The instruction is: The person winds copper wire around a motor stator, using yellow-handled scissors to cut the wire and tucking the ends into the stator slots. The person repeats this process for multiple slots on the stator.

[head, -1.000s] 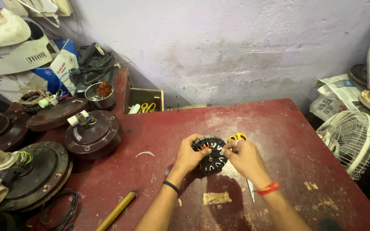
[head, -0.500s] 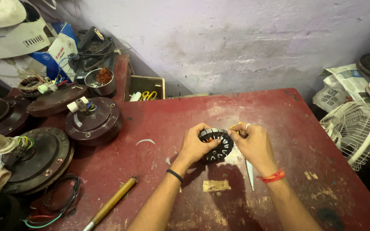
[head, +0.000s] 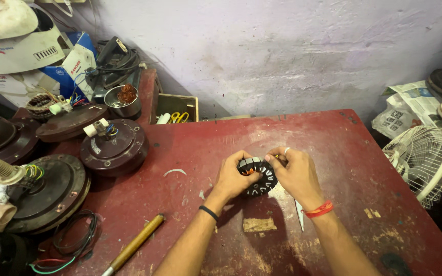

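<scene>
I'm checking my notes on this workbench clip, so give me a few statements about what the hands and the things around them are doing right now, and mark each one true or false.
1. Both hands grip the black slotted ring over the red table. True.
2. The left hand wears a red thread on its wrist. False: the left wrist has a black band; the red thread is on the right hand.
3. A wooden-handled tool lies on the table left of the arms. True.
4. The white fan guard lies on the table between the hands. False: it sits off the table's right edge.
5. The brown fan motor stands left of the hands. True.
</scene>
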